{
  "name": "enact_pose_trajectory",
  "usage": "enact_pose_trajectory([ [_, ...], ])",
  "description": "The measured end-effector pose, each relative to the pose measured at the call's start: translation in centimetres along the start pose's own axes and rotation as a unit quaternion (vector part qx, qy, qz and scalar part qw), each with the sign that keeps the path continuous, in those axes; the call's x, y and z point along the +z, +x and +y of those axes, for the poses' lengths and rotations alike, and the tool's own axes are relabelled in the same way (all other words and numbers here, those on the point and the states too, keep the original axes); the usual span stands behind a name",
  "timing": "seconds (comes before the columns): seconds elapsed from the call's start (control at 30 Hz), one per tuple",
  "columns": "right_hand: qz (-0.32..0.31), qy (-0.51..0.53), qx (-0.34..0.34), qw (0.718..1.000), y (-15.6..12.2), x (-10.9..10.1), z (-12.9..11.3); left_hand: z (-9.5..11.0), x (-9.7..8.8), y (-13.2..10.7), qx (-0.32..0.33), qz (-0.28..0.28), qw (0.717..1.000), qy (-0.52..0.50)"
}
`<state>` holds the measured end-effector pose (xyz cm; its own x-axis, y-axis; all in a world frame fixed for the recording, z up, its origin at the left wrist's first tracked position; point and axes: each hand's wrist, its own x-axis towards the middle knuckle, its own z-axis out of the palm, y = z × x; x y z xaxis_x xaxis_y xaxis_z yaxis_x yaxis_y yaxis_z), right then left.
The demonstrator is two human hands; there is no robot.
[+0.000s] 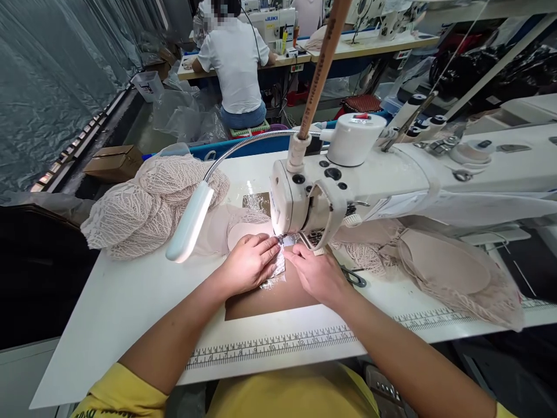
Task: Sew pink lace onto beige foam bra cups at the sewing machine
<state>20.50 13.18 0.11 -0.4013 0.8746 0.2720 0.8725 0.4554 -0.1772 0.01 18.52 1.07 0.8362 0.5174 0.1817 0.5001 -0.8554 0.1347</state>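
Note:
My left hand (pixel 250 261) lies with its fingers stretched out on a small piece of pale lace fabric (pixel 279 264), just left of the needle area of a white sewing machine (pixel 287 200). Beige fabric with a smooth oval panel (pixel 248 229) extends behind that hand. My right hand (pixel 319 273) is closed, its thumb and forefinger together close to the presser foot (pixel 288 238). Whatever those fingers may hold is hidden. Under both hands is a brown sheet (pixel 270 302) stuck to the table. Beside my right wrist lies a pair of thread snips (pixel 354 278).
Lace pieces are heaped (pixel 143 203) on the left, below a bendable lamp (pixel 189 223). More beige cup pieces (pixel 448 267) lie right of the machine. A ruler strip (pixel 278 342) runs along the front of the white table (pixel 117 302). A person (pixel 239 64) sits at another machine behind.

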Motion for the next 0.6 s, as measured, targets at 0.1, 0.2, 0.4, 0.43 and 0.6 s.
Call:
enact_pose_trajectory([
  [0.1,0.023,0.025,-0.024,0.999,-0.6,0.0,0.3,-0.1,0.0,0.0,-0.003,0.0,1.0,0.001],
  [0.2,0.033,0.051,-0.046,0.997,-1.2,0.2,0.4,-0.1,0.1,0.0,-0.003,0.0,1.0,0.0],
  [0.4,0.01,0.055,-0.057,0.997,-1.5,0.4,0.4,0.3,0.3,0.1,-0.014,0.012,1.0,-0.002],
  [0.43,0.005,0.054,-0.061,0.997,-1.5,0.3,0.4,0.3,0.3,0.1,-0.015,0.013,1.0,-0.002],
  [0.6,-0.021,0.053,-0.087,0.995,-1.3,-0.2,0.1,0.4,0.3,0.1,-0.018,0.021,1.0,-0.003],
])
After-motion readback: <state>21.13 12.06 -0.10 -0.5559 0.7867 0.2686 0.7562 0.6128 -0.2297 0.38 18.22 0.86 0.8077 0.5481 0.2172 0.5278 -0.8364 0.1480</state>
